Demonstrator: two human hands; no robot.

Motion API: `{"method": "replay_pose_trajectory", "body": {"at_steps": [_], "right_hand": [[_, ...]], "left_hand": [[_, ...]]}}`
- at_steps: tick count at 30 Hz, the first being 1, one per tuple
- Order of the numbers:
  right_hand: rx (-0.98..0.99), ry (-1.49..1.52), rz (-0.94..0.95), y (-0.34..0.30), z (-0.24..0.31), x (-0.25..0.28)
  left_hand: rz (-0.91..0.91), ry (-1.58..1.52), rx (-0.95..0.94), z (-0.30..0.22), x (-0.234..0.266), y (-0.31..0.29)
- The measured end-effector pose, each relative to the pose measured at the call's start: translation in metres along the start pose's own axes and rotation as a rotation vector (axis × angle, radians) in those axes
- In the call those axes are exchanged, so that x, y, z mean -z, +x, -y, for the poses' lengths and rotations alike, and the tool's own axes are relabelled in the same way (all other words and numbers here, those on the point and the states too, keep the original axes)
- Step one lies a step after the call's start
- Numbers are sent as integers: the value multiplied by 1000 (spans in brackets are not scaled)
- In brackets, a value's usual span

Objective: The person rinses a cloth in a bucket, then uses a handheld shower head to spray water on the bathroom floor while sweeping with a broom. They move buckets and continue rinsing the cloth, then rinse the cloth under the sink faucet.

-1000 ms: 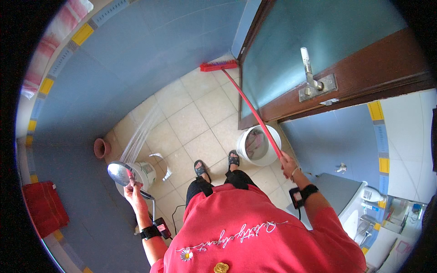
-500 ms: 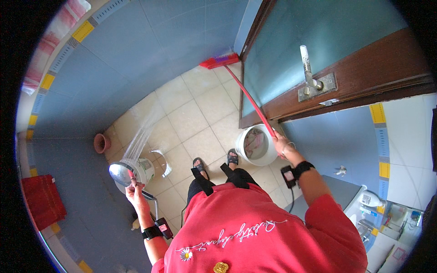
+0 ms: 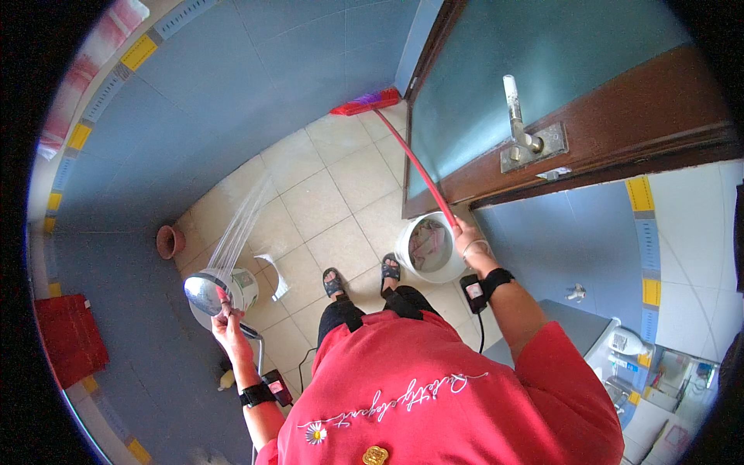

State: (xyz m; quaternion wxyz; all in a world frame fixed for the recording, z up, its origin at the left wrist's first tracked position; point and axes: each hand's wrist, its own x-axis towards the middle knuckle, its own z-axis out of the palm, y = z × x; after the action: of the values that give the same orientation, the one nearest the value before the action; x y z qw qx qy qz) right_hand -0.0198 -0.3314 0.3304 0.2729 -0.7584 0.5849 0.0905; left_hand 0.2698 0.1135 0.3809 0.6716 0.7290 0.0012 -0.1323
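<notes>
My left hand [image 3: 231, 335] is closed round the handle of a silver shower head [image 3: 204, 294], which sprays water [image 3: 242, 229] forward onto the tiled floor. Off to the right, my right hand [image 3: 473, 240] grips the red pole of a broom [image 3: 422, 172]. The broom's red and purple bristle head [image 3: 366, 101] lies at the far end, against the foot of the blue wall beside the door frame. Close to my right hand stands a white bucket [image 3: 456, 263] with cloth and water in it. Another white bucket [image 3: 248, 288] is partly hidden behind the shower head.
A wooden door with frosted glass [image 3: 527, 54] and a metal handle [image 3: 523, 139] stands at the right. Near the left wall are a small pink pot [image 3: 170, 242] and a red cloth [image 3: 71, 341]. A white curved piece [image 3: 274, 277] lies on the floor tiles [image 3: 333, 209].
The broom head has shifted slightly left along the wall's foot, and my right hand has moved a little left with the pole. The shower head stays almost in place, still spraying.
</notes>
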Motion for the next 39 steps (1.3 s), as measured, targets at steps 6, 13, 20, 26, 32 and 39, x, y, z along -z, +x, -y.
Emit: {"method": "replay_pose_trajectory", "body": {"at_steps": [6, 13, 20, 26, 32, 39], "right_hand": [[-174, 223, 324, -34, -12, 39], [-153, 255, 271, -53, -28, 33], [-89, 233, 175, 10, -3, 5], [-197, 216, 370, -68, -23, 43], [-76, 175, 119, -54, -16, 14], [94, 151, 19, -19, 1, 8]], "left_hand": [[34, 33, 15, -5, -8, 2], [10, -10, 1, -7, -4, -3], [-90, 100, 17, -1, 14, -6], [-42, 77, 15, 3, 10, 7], [-24, -47, 2, -3, 0, 8], [8, 14, 0, -7, 2, 11]]}}
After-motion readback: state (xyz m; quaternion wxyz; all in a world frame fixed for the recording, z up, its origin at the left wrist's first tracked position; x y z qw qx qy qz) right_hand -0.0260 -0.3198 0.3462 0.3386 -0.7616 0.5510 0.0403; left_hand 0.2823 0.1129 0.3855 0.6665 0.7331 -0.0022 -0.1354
